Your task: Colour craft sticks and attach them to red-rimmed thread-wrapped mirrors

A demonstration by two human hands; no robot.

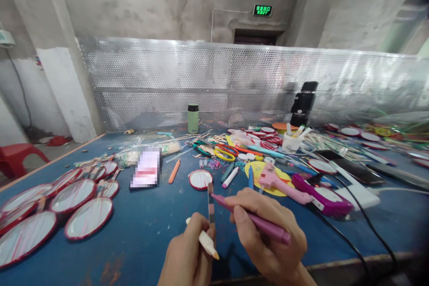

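My left hand point(189, 254) is closed on an upright wooden craft stick point(211, 208) marked with darker coloured bands. A white marker point(207, 243) with an orange tip is tucked between the same fingers, tip pointing down and right. In my right hand point(273, 243) is a purple marker point(264, 227), gripped like a pen, its tip at the upper part of the stick. Beyond the stick's top lies a small round white disc point(200, 179) with a red rim; whether the two touch I cannot tell. Beside it are a pink-capped white marker point(230, 178) and an orange marker point(174, 171).
Red-rimmed round pieces point(89, 218) on sticks cover the table's left. A phone point(145, 168) lies behind them. To the right are a pink glue gun point(281, 183), a purple device point(321, 194) and black cables. A green bottle point(193, 118) stands before the perforated metal screen point(150, 76).
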